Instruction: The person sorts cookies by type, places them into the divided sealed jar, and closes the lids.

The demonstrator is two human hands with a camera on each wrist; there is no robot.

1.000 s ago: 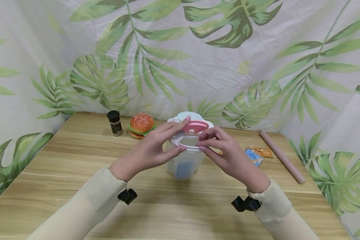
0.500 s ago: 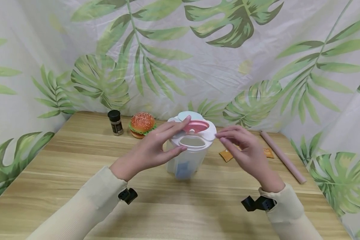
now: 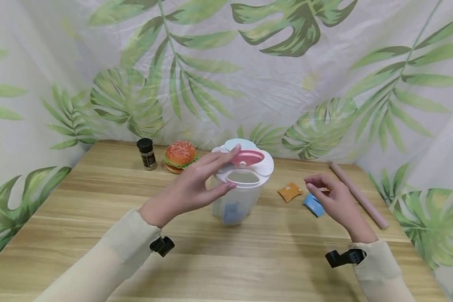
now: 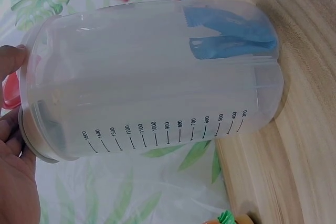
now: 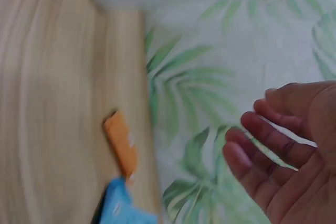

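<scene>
A clear plastic storage container (image 3: 238, 200) stands upright on the table, with a blue packet (image 4: 231, 35) at its bottom. Its white lid (image 3: 265, 162) carries a pink flap and a light blue flap; the front oval opening is uncovered. My left hand (image 3: 196, 184) grips the lid from the left, thumb at the front rim and fingers across the top. My right hand (image 3: 334, 199) is above the snack packets, fingers loosely bent with nothing between them. Below it lie a blue packet (image 3: 314, 205) and an orange packet (image 3: 290, 191); the hand partly hides another orange one.
Behind my left hand are a toy hamburger (image 3: 180, 155) and a black-capped spice jar (image 3: 147, 154). A pinkish rod (image 3: 358, 195) lies along the right side of the wooden table (image 3: 226, 264). A leaf-patterned curtain (image 3: 196, 92) hangs behind.
My right hand has left the container's front opening and moved right, over the packets. The left hand has stayed on the lid.
</scene>
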